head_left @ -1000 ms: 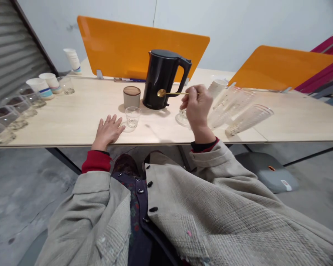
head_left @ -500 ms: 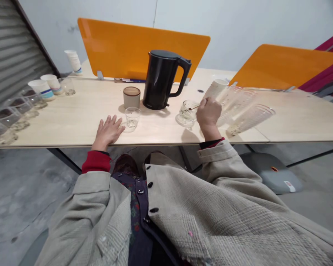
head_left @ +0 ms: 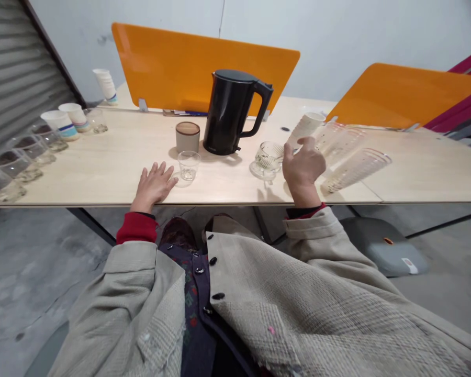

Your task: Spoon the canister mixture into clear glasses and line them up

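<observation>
My left hand (head_left: 156, 183) lies flat on the table, fingers spread, just left of a clear plastic cup (head_left: 189, 166) with small bits at its bottom. My right hand (head_left: 304, 165) is beside a ribbed glass cup (head_left: 265, 156) on a glass saucer (head_left: 255, 170). Its thumb and forefinger are apart. A thin spoon (head_left: 279, 157) leans out of the glass cup toward this hand, its handle end partly hidden by the fingers. Greenish bits show in the glass cup. A beige canister (head_left: 187, 140) with a wooden lid stands behind the plastic cup.
A black kettle (head_left: 235, 112) stands mid-table before an orange divider (head_left: 172, 68). Stacked paper cups (head_left: 308, 125) and tilted stacks of clear plastic cups (head_left: 357, 170) lie at right. Several cups with dark contents (head_left: 15, 162) line the left edge, near paper cups (head_left: 60, 124).
My right hand has shifted slightly right, away from the glass cup, and its thumb and forefinger have spread from the spoon handle. My left hand stays put.
</observation>
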### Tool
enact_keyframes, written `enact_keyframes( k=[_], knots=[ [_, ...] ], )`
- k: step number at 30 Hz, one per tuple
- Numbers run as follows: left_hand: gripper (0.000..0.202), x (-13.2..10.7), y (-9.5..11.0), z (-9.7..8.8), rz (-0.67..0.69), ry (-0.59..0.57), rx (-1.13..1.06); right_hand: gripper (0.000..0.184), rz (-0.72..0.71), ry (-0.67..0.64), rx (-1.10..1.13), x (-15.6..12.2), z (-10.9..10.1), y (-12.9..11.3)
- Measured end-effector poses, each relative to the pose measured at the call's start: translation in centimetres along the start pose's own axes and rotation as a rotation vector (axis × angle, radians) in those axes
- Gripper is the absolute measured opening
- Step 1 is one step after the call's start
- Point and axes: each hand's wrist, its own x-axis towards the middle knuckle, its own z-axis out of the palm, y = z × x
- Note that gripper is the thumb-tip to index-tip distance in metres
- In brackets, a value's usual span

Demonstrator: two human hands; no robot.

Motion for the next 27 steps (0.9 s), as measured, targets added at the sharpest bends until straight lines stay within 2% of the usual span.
enact_keyframes(
  k=[3, 5, 9, 13, 16, 19, 27],
  knots=[
    [0.070, 0.1, 0.0, 0.0, 0.002, -0.001, -0.003, 0.045, -0.029, 0.003, 0.075, -2.2, -0.4, -1.0],
    [0.070, 0.1, 0.0, 0.0, -0.001, -0.005, 0.003, 0.046, -0.139, -0.077, 0.192, -4.0, 0.2, -2.4],
    [0.071, 0.2, 0.0, -0.1, -0.009, -0.014, 0.016, 0.052, -0.404, -0.367, 0.295, -7.1, 2.8, -6.2],
    [0.071, 0.2, 0.0, -0.1, -0.006, -0.017, 0.001, 0.070, -0.640, -0.658, 0.209, -8.3, 5.6, -10.0],
    [0.071, 0.2, 0.0, -0.1, -0.007, -0.015, 0.005, 0.076, -0.672, -0.807, 0.144, -8.6, 6.8, -12.0],
    [0.071, 0.1, 0.0, -0.1, -0.005, -0.018, 0.012, 0.078, -0.672, -0.892, 0.107, -8.9, 6.9, -12.9],
    [0.071, 0.1, 0.0, -0.1, -0.002, -0.015, 0.003, 0.081, -0.654, -0.891, 0.090, -9.2, 6.7, -12.8]
  ],
)
